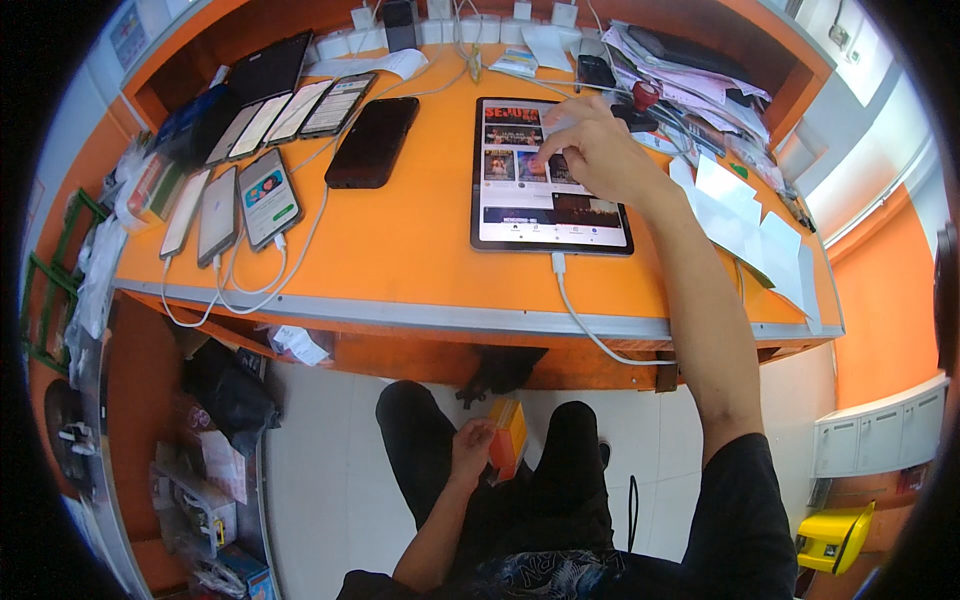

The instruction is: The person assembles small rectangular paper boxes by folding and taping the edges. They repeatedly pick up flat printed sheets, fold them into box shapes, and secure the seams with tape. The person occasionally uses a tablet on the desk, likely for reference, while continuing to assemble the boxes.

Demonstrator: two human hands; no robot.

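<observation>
A tablet (552,178) lies on the orange desk with its screen lit, showing rows of pictures; a white cable (562,285) runs from its near edge. Over its upper right part is my right hand (605,150), holding nothing, fingers bent and apart; whether a fingertip touches the glass I cannot tell. Down at my lap, between my knees, my left hand (472,452) grips a small orange and yellow box (508,438) by its left side.
Several phones, among them a dark one (372,143) and a lit one (268,198), lie on the desk's left half, some cabled. Chargers (402,25) line the back. Papers (735,205) and a red-handled stamp (645,95) sit at right. A yellow case (836,537) stands low right.
</observation>
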